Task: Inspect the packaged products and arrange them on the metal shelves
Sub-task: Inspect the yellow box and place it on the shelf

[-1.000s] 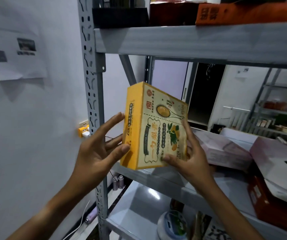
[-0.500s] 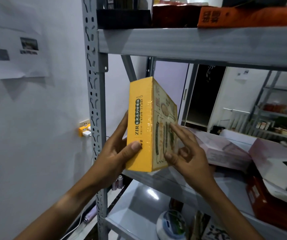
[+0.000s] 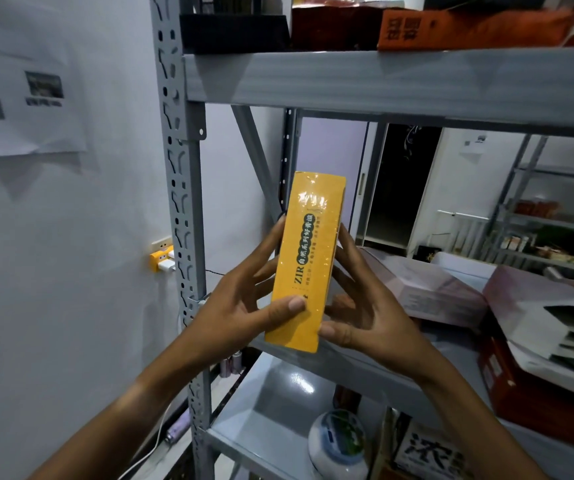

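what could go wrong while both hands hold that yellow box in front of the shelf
1. The shiny-wrapped yellow cardboard box is held by the left hand and right hand mostly with fingertips, so it could slip.
2. The pale pink box crowds the grey metal shelf, so placing may knock it.

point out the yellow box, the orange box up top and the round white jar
yellow box (image 3: pixel 308 265), head view, on its narrow printed side
orange box (image 3: pixel 469 29), head view, on its front face
white jar (image 3: pixel 339 445), head view, on its lid

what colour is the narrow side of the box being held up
Yellow-orange, with black and dark green lettering, on the box held by both hands; the head view shows it.
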